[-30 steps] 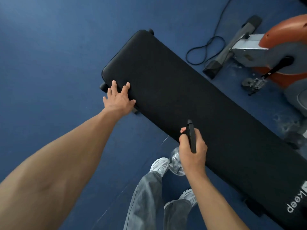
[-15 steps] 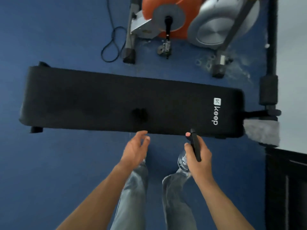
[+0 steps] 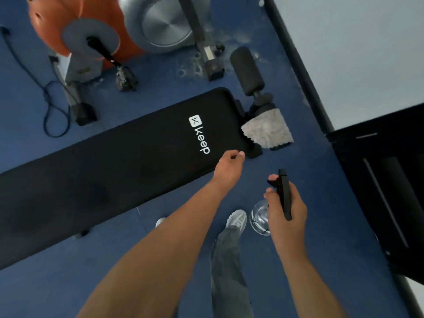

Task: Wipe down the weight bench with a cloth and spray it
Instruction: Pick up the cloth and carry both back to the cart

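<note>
Now reaching left hand (image 3: pixel 229 166) toward grey cloth (image 3: pixel 267 129), draped over foot roller (image 3: pixel 279 147) at logo end of weight bench (image 3: pixel 114 166), probably parked there for easy grab. Fingers (image 3: pixel 241 154) loosely curled, empty, near cloth but not touching. Gripping spray bottle (image 3: pixel 284 198) in right hand (image 3: pixel 288 214), fingers wrapped round neck, nozzle forward, low beside bench, ready to spray.

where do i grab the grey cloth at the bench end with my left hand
Pinch the cloth by its near hanging edge, bringing the left hand in from the near side. It is draped over a roller beyond the bench, so that loose edge faces the hand and should lift free.
</note>
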